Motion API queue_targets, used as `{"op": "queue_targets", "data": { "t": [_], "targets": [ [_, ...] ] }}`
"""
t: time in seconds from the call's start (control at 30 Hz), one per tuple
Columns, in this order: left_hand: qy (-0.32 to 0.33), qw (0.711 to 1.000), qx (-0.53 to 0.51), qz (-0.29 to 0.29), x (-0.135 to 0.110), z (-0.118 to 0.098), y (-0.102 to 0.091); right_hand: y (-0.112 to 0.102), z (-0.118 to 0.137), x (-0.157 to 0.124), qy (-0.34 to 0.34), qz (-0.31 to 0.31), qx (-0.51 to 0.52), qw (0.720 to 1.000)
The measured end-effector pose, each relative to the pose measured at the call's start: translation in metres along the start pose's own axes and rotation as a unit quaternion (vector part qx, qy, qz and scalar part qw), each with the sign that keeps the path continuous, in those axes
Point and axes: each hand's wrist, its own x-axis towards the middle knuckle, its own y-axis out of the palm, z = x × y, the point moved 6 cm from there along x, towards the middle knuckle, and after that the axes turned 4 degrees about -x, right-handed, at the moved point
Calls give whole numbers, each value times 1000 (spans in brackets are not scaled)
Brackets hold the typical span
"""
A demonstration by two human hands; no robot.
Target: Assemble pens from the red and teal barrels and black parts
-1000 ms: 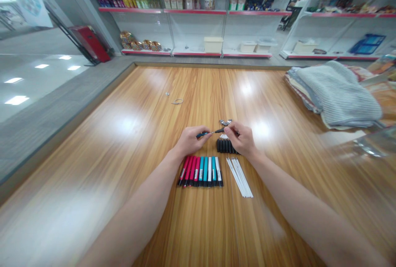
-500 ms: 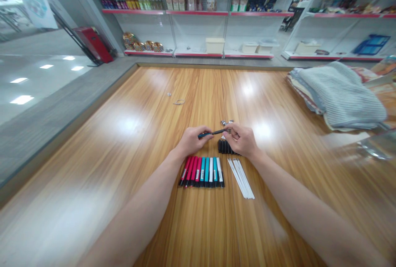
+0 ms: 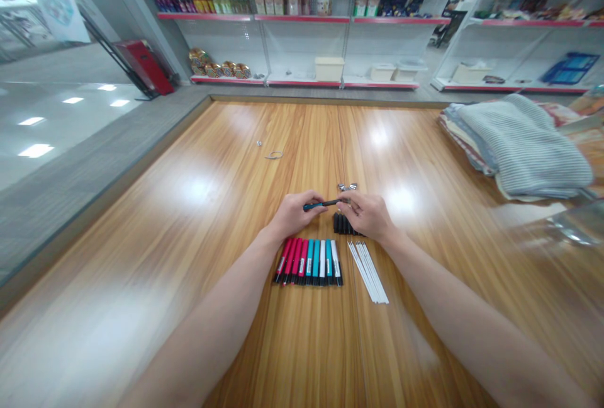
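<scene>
A pen with a blue barrel and a black front part (image 3: pixel 330 203) lies level between my two hands. My left hand (image 3: pixel 298 211) is closed around its blue end. The fingers of my right hand (image 3: pixel 367 211) pinch the black end; the tip is partly hidden by them. Just under my right hand is a row of short black grip pieces (image 3: pixel 342 224). Closer to me lie pink, turquoise and white pen barrels (image 3: pixel 309 263) side by side, and right of them a bundle of thin white refills (image 3: pixel 369 272). Small silver metal tips (image 3: pixel 348 186) sit beyond my right hand.
On the wooden table (image 3: pixel 165 257), a thin ring-shaped band (image 3: pixel 274 155) and a tiny silver piece (image 3: pixel 259 143) lie farther back. Folded cloths (image 3: pixel 528 143) are piled at the right. Shelves with goods (image 3: pixel 302 19) stand behind the table.
My right hand's fingers have shifted slightly left along the black end of the pen. My left hand keeps its hold. Everything on the table stays in place.
</scene>
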Motion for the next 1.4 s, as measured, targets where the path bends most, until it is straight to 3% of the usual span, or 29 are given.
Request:
{"op": "queue_targets", "data": {
  "t": [1.4],
  "targets": [
    [5, 1000, 10, 4, 0, -2, 0, 3, 1, -1, -28, 20, -28, 999]
  ]
}}
